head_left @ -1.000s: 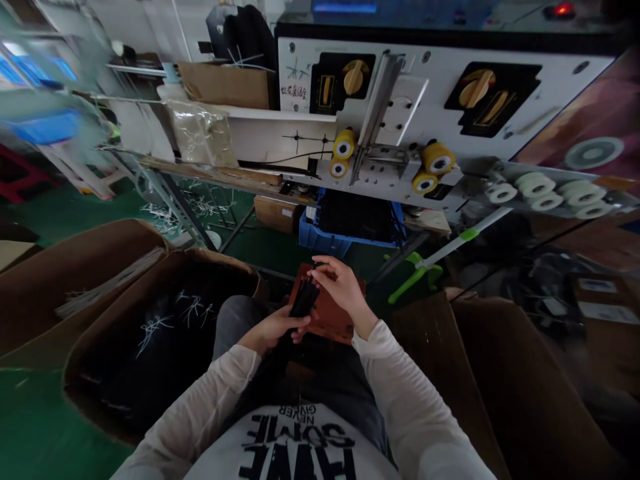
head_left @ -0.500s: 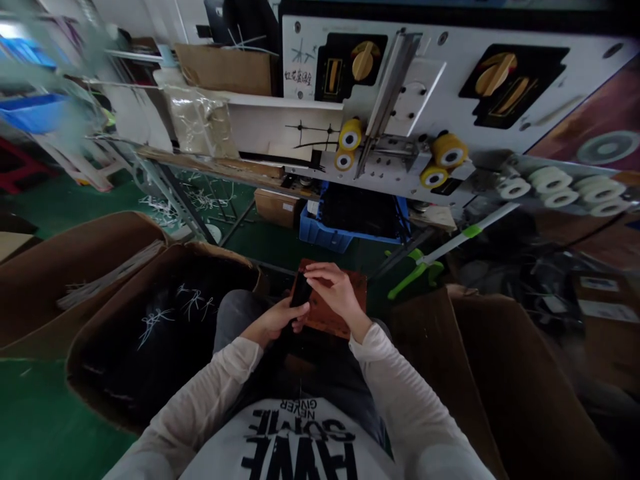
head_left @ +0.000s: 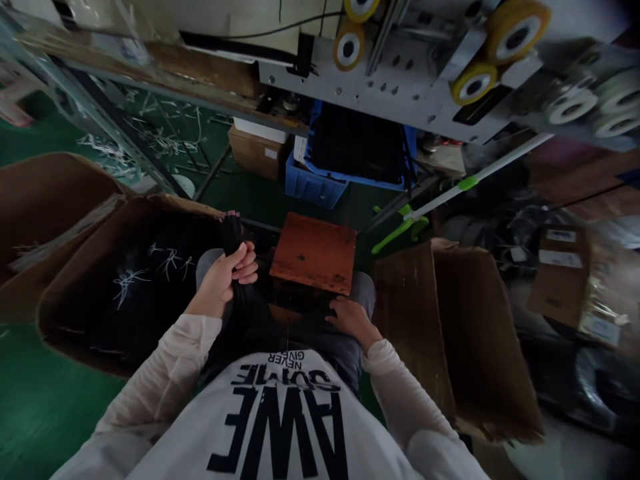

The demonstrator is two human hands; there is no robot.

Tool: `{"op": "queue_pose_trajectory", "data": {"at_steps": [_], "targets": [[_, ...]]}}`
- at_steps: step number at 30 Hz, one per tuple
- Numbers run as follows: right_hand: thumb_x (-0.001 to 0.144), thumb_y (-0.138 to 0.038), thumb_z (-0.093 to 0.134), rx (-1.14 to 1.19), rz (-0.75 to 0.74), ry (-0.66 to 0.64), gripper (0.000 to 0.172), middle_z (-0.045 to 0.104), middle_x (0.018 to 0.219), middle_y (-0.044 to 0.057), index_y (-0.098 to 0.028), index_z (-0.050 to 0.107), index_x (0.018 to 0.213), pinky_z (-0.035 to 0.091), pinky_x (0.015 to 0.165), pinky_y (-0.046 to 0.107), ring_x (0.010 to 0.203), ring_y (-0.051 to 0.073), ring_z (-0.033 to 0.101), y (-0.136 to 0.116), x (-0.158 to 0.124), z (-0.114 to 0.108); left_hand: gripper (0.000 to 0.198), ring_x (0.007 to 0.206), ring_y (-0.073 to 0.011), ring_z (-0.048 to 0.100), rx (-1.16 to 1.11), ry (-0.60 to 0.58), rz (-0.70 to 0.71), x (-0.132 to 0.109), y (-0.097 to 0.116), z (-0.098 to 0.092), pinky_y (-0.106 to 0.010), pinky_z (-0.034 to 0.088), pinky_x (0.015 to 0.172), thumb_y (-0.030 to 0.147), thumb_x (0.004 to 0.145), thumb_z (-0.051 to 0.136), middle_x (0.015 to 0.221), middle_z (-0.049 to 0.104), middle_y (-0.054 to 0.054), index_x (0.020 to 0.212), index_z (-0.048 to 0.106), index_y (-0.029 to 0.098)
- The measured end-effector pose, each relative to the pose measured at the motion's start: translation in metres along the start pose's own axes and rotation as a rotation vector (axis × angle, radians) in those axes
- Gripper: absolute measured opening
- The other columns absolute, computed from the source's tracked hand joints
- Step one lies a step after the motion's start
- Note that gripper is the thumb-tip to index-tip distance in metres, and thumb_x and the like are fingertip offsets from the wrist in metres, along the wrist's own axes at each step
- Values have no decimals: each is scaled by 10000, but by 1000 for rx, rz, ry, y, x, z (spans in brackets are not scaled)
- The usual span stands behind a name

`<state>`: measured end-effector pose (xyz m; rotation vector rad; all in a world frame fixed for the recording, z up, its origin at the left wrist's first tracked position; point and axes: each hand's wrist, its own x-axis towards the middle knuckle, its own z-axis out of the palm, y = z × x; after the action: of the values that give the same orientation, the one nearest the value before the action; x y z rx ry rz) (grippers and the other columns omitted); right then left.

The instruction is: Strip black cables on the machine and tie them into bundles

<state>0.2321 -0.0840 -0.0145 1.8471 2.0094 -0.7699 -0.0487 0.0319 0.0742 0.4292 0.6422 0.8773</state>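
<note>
Black bundle (head_left: 229,230), nine o'clock from the reddish board (head_left: 314,250), is clasped in the left hand (head_left: 227,272), fingers wrapped round it, forearm slanting toward one. At the board's five o'clock, the right hand (head_left: 353,318) hangs half-curled; its hold cannot be told.

We list: a bundle (head_left: 231,233), matt, its material unclear; a board (head_left: 314,253), wood-like and scuffed; boxes (head_left: 413,327), matt cardboard, rough-edged; a crate (head_left: 315,187), smooth plastic; a machine panel (head_left: 350,90), smooth metal; rollers (head_left: 500,43), smooth, plastic-looking; wrapping (head_left: 603,297), clear glossy plastic; a shirt (head_left: 270,430), matt cloth; a floor (head_left: 40,400), smooth, faintly glossy.
</note>
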Motion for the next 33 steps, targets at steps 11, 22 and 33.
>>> {"op": "queue_pose_trajectory", "data": {"at_steps": [11,22,33], "targets": [[811,-351,559,632,-119,215,151,607,696,-2,-203,584,789,399,600,248,640,142,558,-2,-22,-19,156,368,15,290,-143,206,-35,-8,-44,-20,-102,285,356,219,749,673,578,439,69,789,563,115],[821,-338,538,925,-377,199,232,490,589,-31,-189,502,647,324,539,229,563,109,443,-87,-22,-36,301,435,-14,360,41,225,81,-13,-78,5,-152,282,390,344,740,681,813,647,-76,909,618,103],[806,-321,558,954,-415,208,225,484,588,-36,-178,512,638,323,544,225,569,104,431,-75,-32,-14,227,421,-21,368,138,157,182,-34,-68,24,-158,285,403,330,772,650,681,577,-13,830,581,122]]}}
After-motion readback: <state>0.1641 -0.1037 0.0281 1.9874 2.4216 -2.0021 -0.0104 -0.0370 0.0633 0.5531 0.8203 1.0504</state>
